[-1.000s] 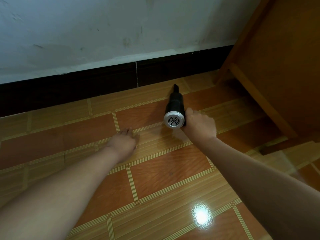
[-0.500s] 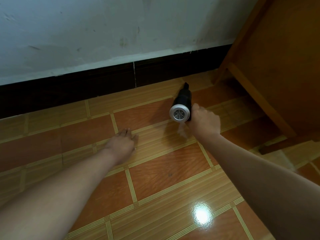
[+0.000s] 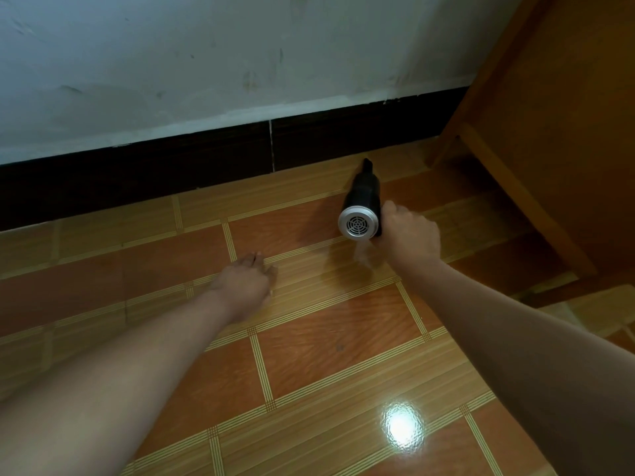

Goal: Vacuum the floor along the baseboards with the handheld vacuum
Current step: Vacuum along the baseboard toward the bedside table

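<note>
A black handheld vacuum (image 3: 363, 197) with a silver vented rear cap lies low over the tiled floor (image 3: 336, 338), its narrow nozzle pointing at the dark baseboard (image 3: 206, 156) and ending just short of it. My right hand (image 3: 409, 235) grips its handle from the right side; the handle itself is hidden by the fingers. My left hand (image 3: 245, 281) rests flat on the floor to the left of the vacuum, fingers spread, holding nothing.
A wooden piece of furniture (image 3: 556, 115) stands at the right, its slanted leg (image 3: 515, 190) meeting the floor close to the vacuum. Above the baseboard rises a scuffed white wall (image 3: 240, 56). A ceiling light glares off the tiles at lower right.
The vacuum and my right hand have slid to the right along the baseboard, toward the wooden furniture. My left hand has stayed flat on the floor.
</note>
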### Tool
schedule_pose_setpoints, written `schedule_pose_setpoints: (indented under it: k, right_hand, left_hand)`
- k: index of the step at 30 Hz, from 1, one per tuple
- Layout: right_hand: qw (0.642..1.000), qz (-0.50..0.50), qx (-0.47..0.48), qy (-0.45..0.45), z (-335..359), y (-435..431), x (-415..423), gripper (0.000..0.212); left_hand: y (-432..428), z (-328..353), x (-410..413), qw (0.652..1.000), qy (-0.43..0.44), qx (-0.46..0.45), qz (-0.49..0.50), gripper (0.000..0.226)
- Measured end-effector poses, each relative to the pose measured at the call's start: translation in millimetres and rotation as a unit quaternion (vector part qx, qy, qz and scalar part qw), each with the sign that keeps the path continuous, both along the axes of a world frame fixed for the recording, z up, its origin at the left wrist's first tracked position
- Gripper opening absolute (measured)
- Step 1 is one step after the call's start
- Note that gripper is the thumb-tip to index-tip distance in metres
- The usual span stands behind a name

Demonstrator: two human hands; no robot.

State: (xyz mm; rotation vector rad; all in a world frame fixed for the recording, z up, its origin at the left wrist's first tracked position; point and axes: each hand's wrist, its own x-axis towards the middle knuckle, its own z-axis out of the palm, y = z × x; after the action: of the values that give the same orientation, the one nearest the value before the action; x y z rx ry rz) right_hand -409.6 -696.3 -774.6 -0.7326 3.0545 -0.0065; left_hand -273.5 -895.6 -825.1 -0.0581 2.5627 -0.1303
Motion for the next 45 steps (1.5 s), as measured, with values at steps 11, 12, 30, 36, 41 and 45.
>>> schedule_pose_setpoints:
  k: [11,12,30,36,41,45]
  right_hand:
    - [1.0,-0.001,0.022,0.009,-5,-5,-6,0.028]
    - [1.0,0.004,0.025,0.007,-6,-6,-6,0.028]
    - [0.999,0.011,0.049,0.008,-10,-9,-8,0.032]
    - [0.999,-0.005,0.049,0.007,-9,-7,-10,0.032]
    - [0.999,0.015,0.049,0.007,-8,-10,-8,0.033]
    - [0.998,0.028,0.052,0.006,-8,-12,-7,0.035]
  left_hand:
    - [0,1,1,1.0,0.003,-0.009,-0.008,0.056]
    - [0,1,2,1.0,0.003,-0.01,-0.008,0.056]
    - [0,2,0,1.0,-0.002,-0.001,-0.001,0.055]
    - [0,2,1,1.0,-0.003,-0.008,-0.007,0.055]
    - [-1,1,0,1.0,-0.007,-0.002,-0.003,0.055]
    - [0,3,0,1.0,-0.012,-0.004,-0.004,0.055]
